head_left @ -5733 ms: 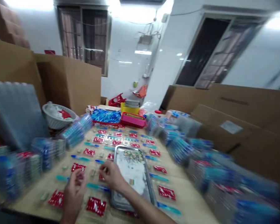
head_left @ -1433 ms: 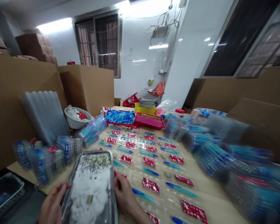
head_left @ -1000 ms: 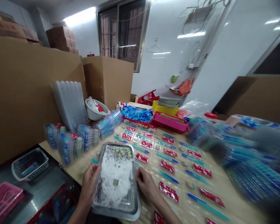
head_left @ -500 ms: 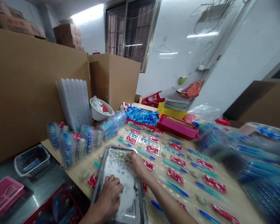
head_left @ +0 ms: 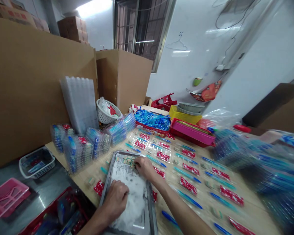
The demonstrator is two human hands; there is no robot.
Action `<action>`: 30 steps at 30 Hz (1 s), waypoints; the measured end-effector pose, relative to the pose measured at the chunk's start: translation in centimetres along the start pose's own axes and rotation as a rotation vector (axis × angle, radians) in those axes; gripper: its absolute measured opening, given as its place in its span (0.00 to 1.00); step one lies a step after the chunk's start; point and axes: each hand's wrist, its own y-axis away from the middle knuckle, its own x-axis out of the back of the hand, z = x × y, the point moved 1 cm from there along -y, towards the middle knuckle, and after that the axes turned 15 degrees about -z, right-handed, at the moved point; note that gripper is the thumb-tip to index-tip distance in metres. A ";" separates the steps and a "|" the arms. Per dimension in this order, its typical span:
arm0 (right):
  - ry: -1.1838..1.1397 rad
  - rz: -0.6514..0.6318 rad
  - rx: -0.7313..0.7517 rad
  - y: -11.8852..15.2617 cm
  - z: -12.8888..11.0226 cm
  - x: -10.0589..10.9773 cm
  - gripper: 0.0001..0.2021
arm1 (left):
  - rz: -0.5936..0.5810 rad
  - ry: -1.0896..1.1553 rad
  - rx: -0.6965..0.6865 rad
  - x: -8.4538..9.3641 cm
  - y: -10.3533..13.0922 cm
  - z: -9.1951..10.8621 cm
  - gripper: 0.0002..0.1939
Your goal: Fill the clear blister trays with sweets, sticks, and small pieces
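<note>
A metal tray (head_left: pixel 147 204) lies on the table, its bottom coated in white powder (head_left: pixel 129 202). At its far end is a cluster of small pale pieces with green edges (head_left: pixel 129 161). My right hand (head_left: pixel 145 168) reaches over the tray's right rim, its fingers pinched together at that cluster; whatever is between the fingertips is hidden. Over the left part of the powder, my left hand (head_left: pixel 116 199) is curled closed, and its fingers cover anything inside. To the right lie rows of clear plastic packs, each with a blue pen (head_left: pixel 186 197) and a red patterned packet (head_left: pixel 188 185).
Stacks of filled clear packs (head_left: pixel 77 153) stand at the left edge, with more blurred stacks (head_left: pixel 271 173) at right. A red tray of blue pens (head_left: pixel 153 120) and a pink tray (head_left: pixel 193 132) sit at the back. Cardboard (head_left: pixel 39 88) walls the left side.
My left hand has curled tighter, and the small green piece seen at its fingertips earlier is now hidden. My right hand stays at the cluster. The camera view has shifted slightly.
</note>
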 end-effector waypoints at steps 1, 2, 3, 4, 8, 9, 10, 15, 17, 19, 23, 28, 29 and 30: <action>-0.016 0.011 0.003 0.1 0.1 0.0 0.11 | 0.013 0.047 0.040 0.5 -0.4 0.1 0.10; -0.027 0.023 0.004 0.2 0.2 -0.1 0.12 | 0.022 0.106 0.082 1.0 -0.8 0.2 0.09; -0.049 0.042 0.004 0.3 0.2 -0.2 0.13 | 0.026 0.178 0.119 1.5 -1.3 0.2 0.07; -0.091 0.066 0.000 0.5 0.2 -0.3 0.14 | 0.037 0.258 0.147 1.9 -1.8 0.2 0.05; -0.460 0.098 0.019 1.1 0.1 -1.0 0.11 | 0.117 0.609 0.169 3.0 -3.6 -0.5 0.03; -0.569 0.076 0.039 1.3 0.0 -1.2 0.09 | 0.138 0.667 0.164 3.0 -4.0 -0.7 0.04; -0.665 0.046 0.063 1.5 -0.2 -1.4 0.08 | 0.157 0.705 0.158 3.1 -4.2 -0.8 0.05; -1.038 -0.084 0.100 2.5 -1.6 -1.7 0.07 | 0.183 0.717 0.089 2.9 -4.6 -0.8 0.04; -1.068 -0.135 0.104 2.8 -2.2 -1.7 0.07 | 0.164 0.707 0.071 2.6 -4.6 -0.8 0.03; -0.980 -0.161 0.103 2.9 -2.4 -1.6 0.07 | 0.148 0.706 0.063 2.3 -4.7 -1.0 0.04; -0.586 -0.046 0.029 2.7 -1.8 -1.4 0.09 | 0.174 0.713 0.071 2.0 -4.8 -1.6 0.13; -0.342 0.100 -0.071 1.8 -1.4 -1.1 0.10 | 0.190 0.578 0.145 2.1 -5.1 -2.4 0.07; -0.299 0.106 -0.078 1.6 -1.5 -1.1 0.10 | 0.189 0.567 0.148 2.1 -5.2 -2.6 0.06; -0.258 0.108 -0.081 1.4 -1.7 -1.1 0.09 | 0.188 0.554 0.151 2.0 -5.3 -2.7 0.06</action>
